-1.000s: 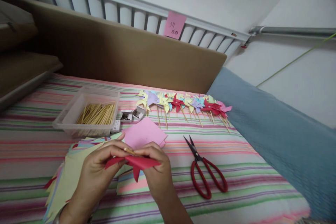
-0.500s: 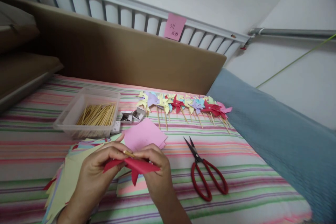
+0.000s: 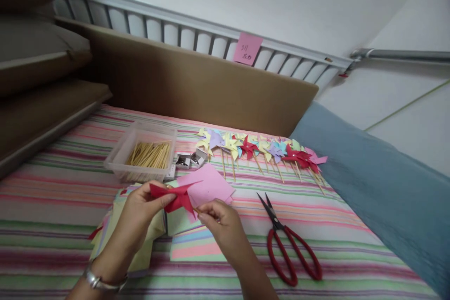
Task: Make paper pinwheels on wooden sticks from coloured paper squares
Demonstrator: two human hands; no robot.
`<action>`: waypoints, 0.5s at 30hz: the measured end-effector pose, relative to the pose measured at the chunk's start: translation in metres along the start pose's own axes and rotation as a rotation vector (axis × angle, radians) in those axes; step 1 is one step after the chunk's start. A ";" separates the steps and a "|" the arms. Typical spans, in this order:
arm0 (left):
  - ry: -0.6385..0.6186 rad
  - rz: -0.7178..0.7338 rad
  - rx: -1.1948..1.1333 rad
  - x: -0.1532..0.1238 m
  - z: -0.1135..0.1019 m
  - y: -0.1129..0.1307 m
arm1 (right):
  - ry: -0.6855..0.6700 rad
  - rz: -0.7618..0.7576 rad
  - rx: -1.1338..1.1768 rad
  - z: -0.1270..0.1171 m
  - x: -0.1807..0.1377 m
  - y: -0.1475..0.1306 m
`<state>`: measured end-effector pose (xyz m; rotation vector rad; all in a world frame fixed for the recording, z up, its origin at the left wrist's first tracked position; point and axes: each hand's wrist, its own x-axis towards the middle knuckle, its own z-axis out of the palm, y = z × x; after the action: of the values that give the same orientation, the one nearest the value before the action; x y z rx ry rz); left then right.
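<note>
A red paper pinwheel (image 3: 180,200) is pinched between the thumb and fingers of my left hand (image 3: 142,211). My right hand (image 3: 223,222) grips a thin wooden stick (image 3: 196,209) that comes out from under the pinwheel; most of the stick is hidden. Just behind the pinwheel lie pink paper squares (image 3: 213,183). Beneath my left wrist is a stack of pale yellow and other coloured paper (image 3: 117,218). Striped-looking layers of coloured sheets (image 3: 195,246) lie below and between my hands.
Red-handled scissors (image 3: 277,226) lie at the right. A clear plastic box (image 3: 114,166) of wooden sticks (image 3: 149,154) stands behind, beside small boxes of pins (image 3: 183,161). Several pinwheels on sticks (image 3: 249,147) lie in a row near the cardboard panel (image 3: 211,89). Brown packages (image 3: 45,98) are stacked left.
My right hand has shifted from the pinwheel's upper edge down to the stick. The pinwheel has turned so its red blades face up. The view has swung left.
</note>
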<state>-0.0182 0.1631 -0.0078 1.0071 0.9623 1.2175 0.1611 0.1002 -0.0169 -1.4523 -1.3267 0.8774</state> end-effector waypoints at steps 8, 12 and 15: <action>0.025 0.010 -0.142 -0.012 -0.004 0.021 | -0.085 0.053 -0.028 0.008 -0.021 0.006; 0.030 -0.031 -0.096 -0.038 -0.003 0.025 | -0.109 0.174 0.150 0.018 -0.056 0.019; 0.038 -0.011 0.034 -0.071 -0.009 0.026 | -0.056 0.259 0.242 0.012 -0.085 0.030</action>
<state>-0.0407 0.0951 0.0176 1.0071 1.0200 1.2181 0.1453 0.0201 -0.0562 -1.4342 -1.0434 1.2118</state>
